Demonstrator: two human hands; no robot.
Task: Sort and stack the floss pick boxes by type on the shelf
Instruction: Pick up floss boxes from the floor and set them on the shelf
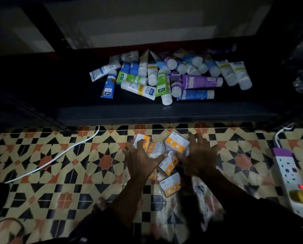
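Floss pick boxes [176, 142] scattered on tiled floor [59, 155], near shelf [147, 113] front edge. Your left hand [140, 156] and right hand [198, 155]: fingers splayed wide over heap, nothing gripped, probably to gather boxes for sorting. Tubes [164, 76] occupy shelf centre.

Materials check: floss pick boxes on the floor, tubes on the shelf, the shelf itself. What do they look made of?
Floss pick boxes: likely clear glossy plastic shell over an orange-and-white printed card; glare on the faces. Tubes: soft plastic, printed semi-gloss bodies, white caps. Shelf: dark, matte, probably painted metal, given the slotted upright; not certain.
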